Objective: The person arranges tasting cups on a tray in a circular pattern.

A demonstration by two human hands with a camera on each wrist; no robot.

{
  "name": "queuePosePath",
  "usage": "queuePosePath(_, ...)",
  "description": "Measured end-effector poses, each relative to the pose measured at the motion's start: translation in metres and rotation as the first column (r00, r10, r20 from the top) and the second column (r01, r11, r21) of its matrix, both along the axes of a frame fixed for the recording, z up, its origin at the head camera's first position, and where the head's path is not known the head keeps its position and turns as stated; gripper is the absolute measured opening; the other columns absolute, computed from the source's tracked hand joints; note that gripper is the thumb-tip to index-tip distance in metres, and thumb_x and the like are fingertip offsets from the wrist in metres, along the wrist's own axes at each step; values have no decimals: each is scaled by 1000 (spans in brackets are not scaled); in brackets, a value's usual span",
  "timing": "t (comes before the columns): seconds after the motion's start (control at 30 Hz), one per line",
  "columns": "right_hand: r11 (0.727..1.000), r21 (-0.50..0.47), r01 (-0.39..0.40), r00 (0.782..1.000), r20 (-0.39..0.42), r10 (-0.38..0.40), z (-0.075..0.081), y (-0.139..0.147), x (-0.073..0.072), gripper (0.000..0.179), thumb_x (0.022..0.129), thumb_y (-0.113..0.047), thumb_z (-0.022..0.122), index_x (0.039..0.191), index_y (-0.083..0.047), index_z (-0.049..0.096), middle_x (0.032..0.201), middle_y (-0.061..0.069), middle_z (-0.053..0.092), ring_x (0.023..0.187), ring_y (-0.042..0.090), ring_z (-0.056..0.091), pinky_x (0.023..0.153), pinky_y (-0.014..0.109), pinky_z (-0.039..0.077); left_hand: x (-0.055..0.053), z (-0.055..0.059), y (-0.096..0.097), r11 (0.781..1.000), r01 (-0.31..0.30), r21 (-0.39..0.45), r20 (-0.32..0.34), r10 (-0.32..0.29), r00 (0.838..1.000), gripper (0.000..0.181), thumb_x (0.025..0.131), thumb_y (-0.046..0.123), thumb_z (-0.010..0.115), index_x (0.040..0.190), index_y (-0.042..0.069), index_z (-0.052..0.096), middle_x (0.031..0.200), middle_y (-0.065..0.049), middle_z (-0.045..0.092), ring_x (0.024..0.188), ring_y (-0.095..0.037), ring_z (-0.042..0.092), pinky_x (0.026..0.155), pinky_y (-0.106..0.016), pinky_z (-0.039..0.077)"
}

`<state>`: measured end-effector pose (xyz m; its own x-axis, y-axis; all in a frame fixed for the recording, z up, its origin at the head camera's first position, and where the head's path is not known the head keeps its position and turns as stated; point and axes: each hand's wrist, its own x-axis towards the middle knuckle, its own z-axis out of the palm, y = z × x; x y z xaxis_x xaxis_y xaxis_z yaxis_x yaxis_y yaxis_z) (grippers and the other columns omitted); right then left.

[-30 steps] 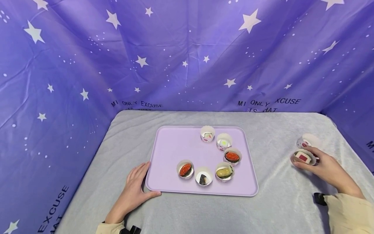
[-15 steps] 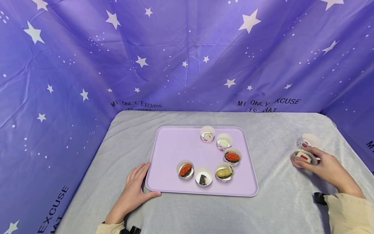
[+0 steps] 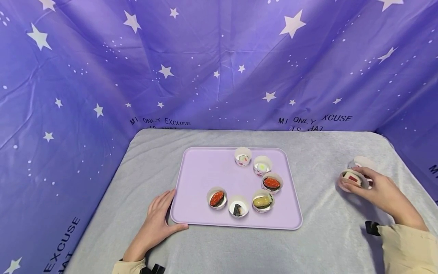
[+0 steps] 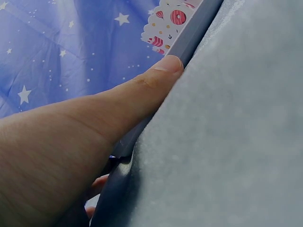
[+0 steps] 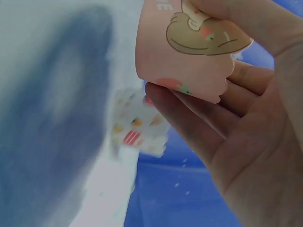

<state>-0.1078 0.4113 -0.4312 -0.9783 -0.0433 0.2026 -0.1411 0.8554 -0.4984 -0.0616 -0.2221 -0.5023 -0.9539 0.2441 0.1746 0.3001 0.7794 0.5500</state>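
Observation:
My right hand (image 3: 386,194) grips a pink paper baking cup (image 5: 189,52) between thumb and fingers. Inside the cup lies a white sushi piece (image 3: 351,177) with a red square on top. Just behind it a white patterned paper cup (image 3: 363,161) stands on the cloth, partly covered by my fingers. My left hand (image 3: 155,222) rests at the near left corner of the lilac tray (image 3: 202,171), fingers along its left side and thumb along its front edge. In the left wrist view the thumb (image 4: 156,75) lies against the tray's rim.
On the tray several paper cups hold sushi pieces: two with orange roe (image 3: 217,198), one dark-and-white piece (image 3: 238,209), a yellow-topped one (image 3: 262,202) and two pale rolls (image 3: 243,158) at the back. Grey cloth (image 3: 321,220) covers the table, and a purple star-print curtain (image 3: 219,64) hangs behind.
My right hand has raised the pink paper cup slightly and shifted it a little back and left, overlapping more of the white cup. My left hand and the tray have stayed put.

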Motion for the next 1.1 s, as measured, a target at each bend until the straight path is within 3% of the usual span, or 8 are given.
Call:
queuePosePath(0.17,999,-24,-30,1000,-7,30,14,-16,-3,50,76,-25,86,119,-9,65,92,-7,61,75,-6,47,58,15,36,0,0,0,1000,5,2,-3,-5,1000,112,67,58,85,154,8,35,151,-18,43,142,-37,32,114,-59,17)
queuePosePath(0.4,996,-34,-80,997,-15,79,26,-41,-11,51,77,-26,86,121,-11,65,95,9,63,75,1,46,59,17,35,1,0,1,1000,8,1,-5,-8,1000,112,67,57,85,154,8,35,151,-18,43,141,-37,32,113,-60,17)
queuePosePath(0.67,995,-41,-96,995,-16,95,40,-71,-19,54,78,-27,86,124,-10,64,91,9,66,69,6,48,56,21,36,0,1,1,1000,12,-3,-20,-12,1000,112,66,55,86,153,6,36,150,-19,44,141,-37,33,114,-59,17)
queuePosePath(0.9,989,-44,-144,989,-41,143,48,-94,-28,52,80,-29,84,125,-12,65,99,10,70,78,10,52,63,19,39,-1,-1,0,1000,9,-4,-31,-9,999,112,66,55,87,153,7,37,150,-19,45,140,-38,34,113,-60,17)
queuePosePath(1.1,986,-11,-169,983,-77,168,52,-110,-34,52,80,-31,84,125,-13,65,97,8,71,74,14,53,61,24,41,-1,-1,0,1000,6,-2,-14,-6,1000,112,66,56,86,153,8,36,150,-19,44,141,-38,33,113,-61,17)
